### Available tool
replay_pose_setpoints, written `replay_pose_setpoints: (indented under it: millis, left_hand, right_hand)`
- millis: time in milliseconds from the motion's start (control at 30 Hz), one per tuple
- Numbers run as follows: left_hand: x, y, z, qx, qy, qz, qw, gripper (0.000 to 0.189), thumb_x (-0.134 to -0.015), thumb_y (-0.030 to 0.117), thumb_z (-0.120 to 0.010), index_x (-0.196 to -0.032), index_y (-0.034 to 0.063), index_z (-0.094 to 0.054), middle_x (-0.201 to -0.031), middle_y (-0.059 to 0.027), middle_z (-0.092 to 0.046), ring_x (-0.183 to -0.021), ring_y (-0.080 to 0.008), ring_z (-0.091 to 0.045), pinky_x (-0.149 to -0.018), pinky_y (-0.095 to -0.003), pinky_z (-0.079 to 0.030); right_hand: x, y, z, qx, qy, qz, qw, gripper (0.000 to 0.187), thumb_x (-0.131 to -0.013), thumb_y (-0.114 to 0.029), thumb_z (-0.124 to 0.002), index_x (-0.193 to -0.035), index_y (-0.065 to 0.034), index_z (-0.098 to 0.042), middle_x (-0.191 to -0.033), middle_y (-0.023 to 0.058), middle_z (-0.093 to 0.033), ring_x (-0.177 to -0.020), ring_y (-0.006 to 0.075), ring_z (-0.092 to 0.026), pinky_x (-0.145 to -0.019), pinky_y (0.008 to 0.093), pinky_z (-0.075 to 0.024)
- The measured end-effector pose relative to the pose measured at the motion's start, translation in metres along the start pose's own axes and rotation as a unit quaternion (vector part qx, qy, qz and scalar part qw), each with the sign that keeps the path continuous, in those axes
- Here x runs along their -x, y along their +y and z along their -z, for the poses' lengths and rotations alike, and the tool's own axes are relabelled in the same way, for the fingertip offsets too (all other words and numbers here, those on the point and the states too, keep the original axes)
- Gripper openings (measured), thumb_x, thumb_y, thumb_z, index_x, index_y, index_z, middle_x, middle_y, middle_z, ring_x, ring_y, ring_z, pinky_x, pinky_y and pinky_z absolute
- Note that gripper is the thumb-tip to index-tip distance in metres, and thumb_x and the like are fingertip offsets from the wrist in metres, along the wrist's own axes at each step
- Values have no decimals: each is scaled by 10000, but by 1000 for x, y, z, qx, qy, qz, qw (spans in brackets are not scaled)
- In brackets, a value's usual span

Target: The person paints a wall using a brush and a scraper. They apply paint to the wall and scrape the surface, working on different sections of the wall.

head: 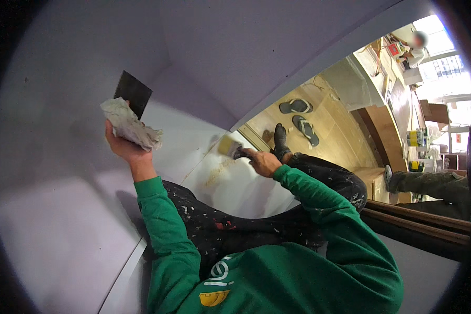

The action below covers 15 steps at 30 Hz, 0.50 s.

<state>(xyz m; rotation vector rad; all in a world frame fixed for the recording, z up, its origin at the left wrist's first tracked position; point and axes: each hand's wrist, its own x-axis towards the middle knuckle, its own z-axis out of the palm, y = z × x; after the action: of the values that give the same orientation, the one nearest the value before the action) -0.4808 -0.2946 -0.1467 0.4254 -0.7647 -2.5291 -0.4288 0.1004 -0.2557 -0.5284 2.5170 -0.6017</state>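
My left hand (135, 155) is raised near the pale wall panel (70, 129). It holds a crumpled whitish cloth or paper (131, 125) together with a flat dark square sheet (132, 91), whose material I cannot tell. My right hand (265, 163) grips the dark handle of a wide flat brush (228, 146) with pale yellowish bristles, blurred by motion. The bristles are low over the white base panel (255, 194), close to its seam; contact is unclear. Beige dust (219, 172) lies scattered beside that seam, between the brush and my paint-spotted black trousers (239, 225).
A metal threshold track (254, 137) edges the enclosure. Beyond it, two flip-flops (296, 106) lie on the wood-look floor (337, 133). Brown rails (420, 223) run at lower right. Another person's leg (428, 182), paint cans (416, 138) and a distant person (417, 51) are at right.
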Motion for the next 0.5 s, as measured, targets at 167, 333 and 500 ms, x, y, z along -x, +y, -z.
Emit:
replay_pose_setpoints:
  millis: [167,333,500]
  left_hand:
    - [18,8,-22,-69,19,-54,996,649,-903,507,-503,-1360,48,-478,-1253,-140,-598,-819,-135,-641,-557,-252,-522]
    - [34,5,-40,-86,16,-63,994,657,-904,504,-496,-1378,51,-456,-1270,-162,-579,-746,-142,-629,-541,-266,-513]
    - [37,23,-19,-71,-12,-72,995,652,-909,489,-493,-1384,44,-447,-1258,-176,-592,-632,-157,-599,-520,-279,-506]
  right_hand:
    - [-10,-67,-101,-16,-190,149,970,541,-830,-83,-598,-1322,-309,-568,-946,187,-684,-884,377,-660,-787,482,-518]
    - [-29,-86,-217,81,-221,135,962,470,-791,-70,-618,-1184,-325,-661,-949,140,-702,-904,340,-678,-773,475,-538]
    - [-37,-36,-160,113,-148,13,982,459,-785,-101,-570,-1161,-343,-669,-912,123,-706,-847,319,-695,-709,428,-564]
